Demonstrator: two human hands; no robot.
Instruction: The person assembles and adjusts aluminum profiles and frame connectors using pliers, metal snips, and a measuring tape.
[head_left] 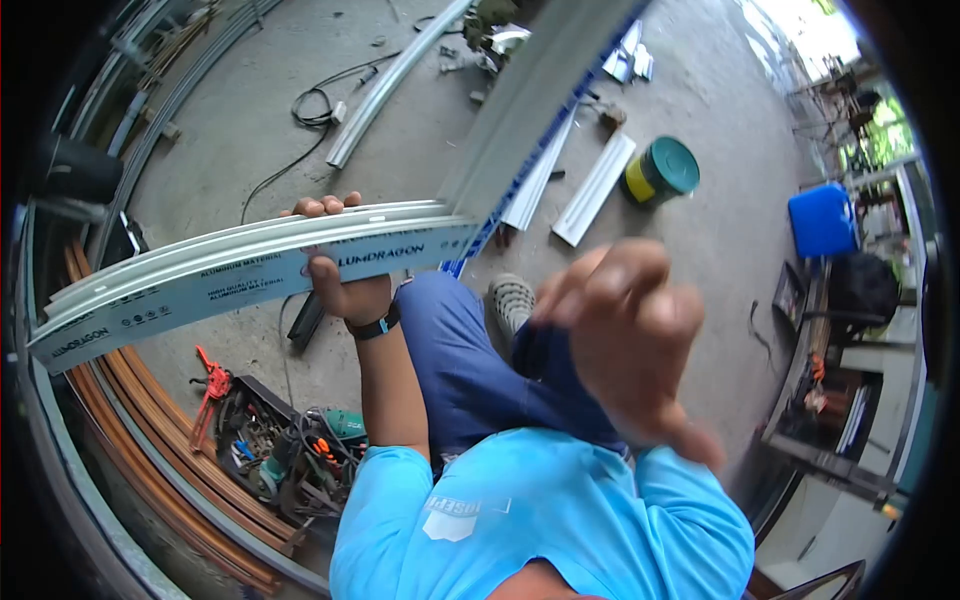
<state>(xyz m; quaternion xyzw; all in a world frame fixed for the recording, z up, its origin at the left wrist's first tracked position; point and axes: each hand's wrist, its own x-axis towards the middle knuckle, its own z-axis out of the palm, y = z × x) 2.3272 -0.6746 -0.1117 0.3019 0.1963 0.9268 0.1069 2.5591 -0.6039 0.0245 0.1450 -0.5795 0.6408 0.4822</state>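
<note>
My left hand (340,285) is wrapped round a white aluminium profile (230,275), thumb on the near face and fingers over the far edge. Printed film with "Alumdragon" lettering covers the near side of this profile. At its right end it meets a second long aluminium profile (530,110) at an angle, forming a corner; blue-printed film runs along that one's edge. Raised close to the camera, my right hand (625,325) is blurred by motion. Its fingers are loosely bent, with the thumb held apart, and I see nothing in them.
Left of my legs are brown bars (160,430), a red clamp-like tool (210,390) and a heap of tools (290,450). Ahead lie cut profiles (595,190), a green-lidded bucket (665,170) and a black cable (310,110). A blue container (823,220) stands right.
</note>
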